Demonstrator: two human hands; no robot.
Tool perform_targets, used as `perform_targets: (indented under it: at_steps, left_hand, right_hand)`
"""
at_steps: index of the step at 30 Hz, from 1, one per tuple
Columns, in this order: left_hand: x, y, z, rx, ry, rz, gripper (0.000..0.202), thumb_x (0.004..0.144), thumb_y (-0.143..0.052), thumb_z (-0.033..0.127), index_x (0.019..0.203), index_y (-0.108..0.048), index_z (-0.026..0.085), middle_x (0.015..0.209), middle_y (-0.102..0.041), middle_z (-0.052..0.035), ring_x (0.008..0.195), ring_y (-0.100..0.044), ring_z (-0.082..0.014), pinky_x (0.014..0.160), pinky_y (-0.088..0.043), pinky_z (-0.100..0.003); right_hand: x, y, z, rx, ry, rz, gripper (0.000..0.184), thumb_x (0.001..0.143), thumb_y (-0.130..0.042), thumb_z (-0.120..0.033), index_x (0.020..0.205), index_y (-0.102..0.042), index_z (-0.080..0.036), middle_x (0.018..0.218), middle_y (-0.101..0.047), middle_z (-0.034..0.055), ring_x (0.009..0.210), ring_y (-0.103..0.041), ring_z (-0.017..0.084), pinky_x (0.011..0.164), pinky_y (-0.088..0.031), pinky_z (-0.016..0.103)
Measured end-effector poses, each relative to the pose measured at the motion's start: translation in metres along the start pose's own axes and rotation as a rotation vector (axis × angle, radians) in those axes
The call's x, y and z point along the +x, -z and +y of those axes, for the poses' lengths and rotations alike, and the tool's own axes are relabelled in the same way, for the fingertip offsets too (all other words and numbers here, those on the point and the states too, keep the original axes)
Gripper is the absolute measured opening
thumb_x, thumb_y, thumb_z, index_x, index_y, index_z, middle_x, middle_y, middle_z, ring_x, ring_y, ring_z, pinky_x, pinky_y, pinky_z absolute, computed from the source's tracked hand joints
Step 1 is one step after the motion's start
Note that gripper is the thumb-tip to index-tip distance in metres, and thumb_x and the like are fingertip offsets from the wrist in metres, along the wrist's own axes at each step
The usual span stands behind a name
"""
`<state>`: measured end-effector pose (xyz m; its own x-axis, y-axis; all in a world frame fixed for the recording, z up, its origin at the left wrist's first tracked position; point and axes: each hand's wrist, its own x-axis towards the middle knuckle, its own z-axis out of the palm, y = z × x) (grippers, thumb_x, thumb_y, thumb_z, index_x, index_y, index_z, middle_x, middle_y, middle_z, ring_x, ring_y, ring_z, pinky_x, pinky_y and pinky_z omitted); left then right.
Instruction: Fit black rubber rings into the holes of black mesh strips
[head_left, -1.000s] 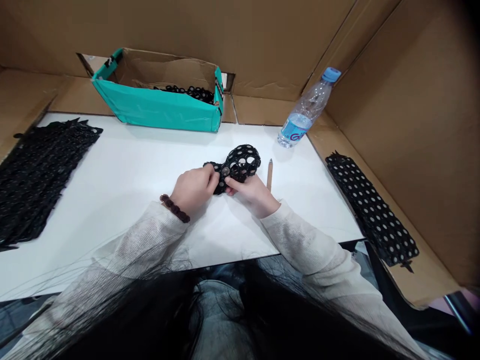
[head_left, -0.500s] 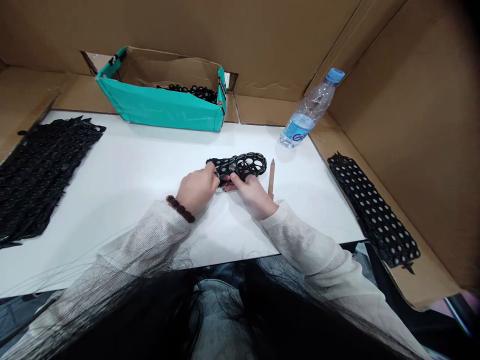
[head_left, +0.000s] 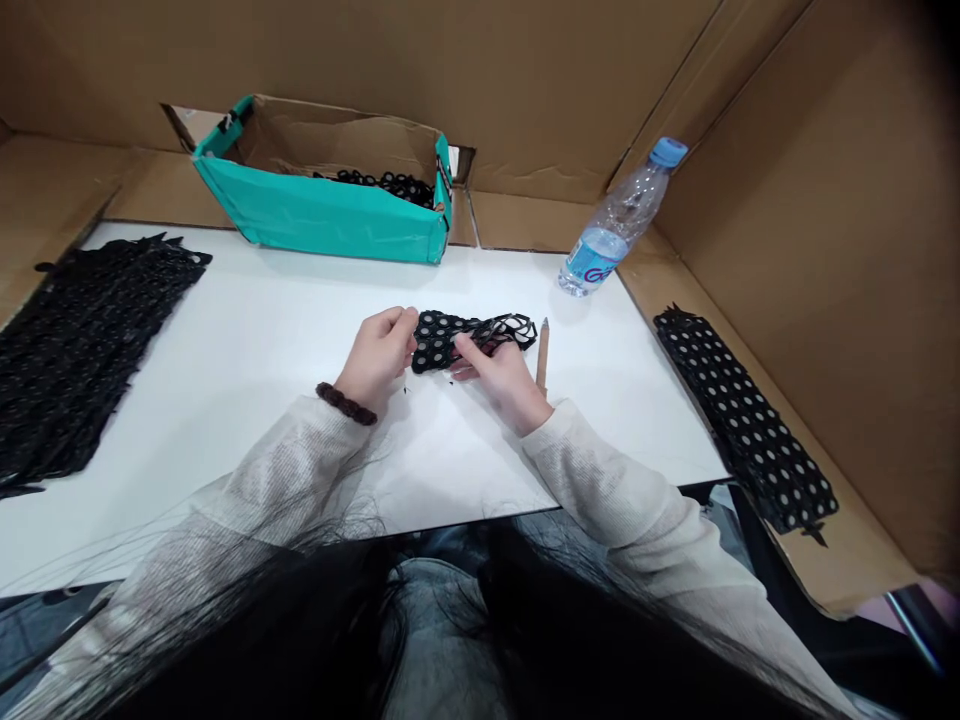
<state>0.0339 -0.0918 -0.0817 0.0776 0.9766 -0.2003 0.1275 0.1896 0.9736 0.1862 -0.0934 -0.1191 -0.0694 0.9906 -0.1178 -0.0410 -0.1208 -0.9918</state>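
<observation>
At a white table, a person works a dotted black strip w/ both hands, in front & to the right of a green box. The R hand grips the strip mid-length, thumb on top, other fingers mostly hidden beneath; the L hand is at the strip's end nearer the box, thumb & fingers curled close, tho can't tell if they pinch its edge. Progress looks partial: one end opens into loose, see-thru loops, while the other lies flat w/ rows of grey dots, prob. unfinished. Inside the box, black rings suggest some pcs. are done, qty. unclear behind its front wall. Much may be left: a big black stack lies left of the box, a dotted stack well to its right; can't tell which, if either, is finished. Also right of the box: a pencil & water bottle.
</observation>
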Motion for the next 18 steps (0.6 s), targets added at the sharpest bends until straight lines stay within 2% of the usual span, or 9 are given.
perform_targets:
  at_steps: [3, 6, 8, 12, 15, 18]
  left_hand:
    - [-0.001, -0.002, -0.004, 0.082, -0.077, 0.019, 0.017, 0.084, -0.039, 0.03, 0.072, -0.04, 0.019, 0.054, -0.035, 0.0052, 0.041, -0.031, -0.0067, 0.041, -0.025, -0.02]
    - [-0.003, -0.002, -0.01, 0.428, -0.3, 0.055, 0.019, 0.087, -0.036, 0.029, 0.087, -0.051, 0.017, 0.063, -0.051, -0.0001, 0.054, -0.046, -0.0114, 0.053, -0.037, -0.023]
    - [-0.006, -0.003, -0.012, 0.693, -0.415, 0.072, 0.023, 0.09, -0.033, 0.029, 0.096, -0.051, 0.017, 0.073, -0.058, -0.004, 0.065, -0.054, -0.0155, 0.06, -0.041, -0.027]
    - [-0.013, -0.01, -0.015, 1.024, -0.402, 0.062, 0.026, 0.092, -0.031, 0.031, 0.105, -0.046, 0.015, 0.079, -0.064, -0.0078, 0.068, -0.061, -0.0212, 0.059, -0.043, -0.03]
    - [-0.016, -0.016, -0.016, 1.105, -0.405, 0.043, 0.025, 0.092, -0.032, 0.031, 0.107, -0.042, 0.014, 0.081, -0.065, -0.0086, 0.068, -0.063, -0.0218, 0.058, -0.043, -0.029]
    - [-0.018, -0.022, -0.016, 1.157, -0.409, 0.067, 0.026, 0.092, -0.029, 0.03, 0.108, -0.041, 0.013, 0.079, -0.065, -0.0099, 0.067, -0.064, -0.0223, 0.056, -0.043, -0.029]
  right_hand:
    - [0.0, -0.002, 0.001, 0.047, 0.046, 0.094, 0.029, 0.064, -0.069, -0.034, 0.084, -0.059, -0.015, 0.075, -0.064, 0.004, 0.065, -0.061, 0.015, 0.054, -0.053, 0.027]
    - [-0.001, -0.002, 0.002, 0.078, 0.083, 0.1, 0.024, 0.065, -0.068, -0.028, 0.084, -0.059, -0.015, 0.074, -0.063, 0.0018, 0.067, -0.061, 0.014, 0.057, -0.054, 0.027]
    - [-0.002, -0.001, 0.004, 0.036, 0.138, 0.078, 0.022, 0.067, -0.067, -0.029, 0.084, -0.061, -0.016, 0.075, -0.064, 0.0011, 0.066, -0.061, 0.013, 0.06, -0.054, 0.028]
    - [-0.004, 0.0, 0.009, -0.188, 0.321, 0.077, 0.016, 0.072, -0.063, -0.03, 0.082, -0.063, -0.018, 0.079, -0.066, 0.0019, 0.075, -0.063, 0.015, 0.074, -0.053, 0.032]
    - [-0.005, 0.0, 0.009, -0.342, 0.4, 0.121, 0.014, 0.076, -0.059, -0.029, 0.081, -0.064, -0.017, 0.084, -0.068, 0.0046, 0.082, -0.063, 0.018, 0.082, -0.051, 0.035]
    - [-0.008, 0.0, 0.004, -0.481, 0.415, 0.169, 0.015, 0.077, -0.057, -0.029, 0.079, -0.064, -0.016, 0.085, -0.068, 0.0072, 0.086, -0.063, 0.021, 0.085, -0.049, 0.039]
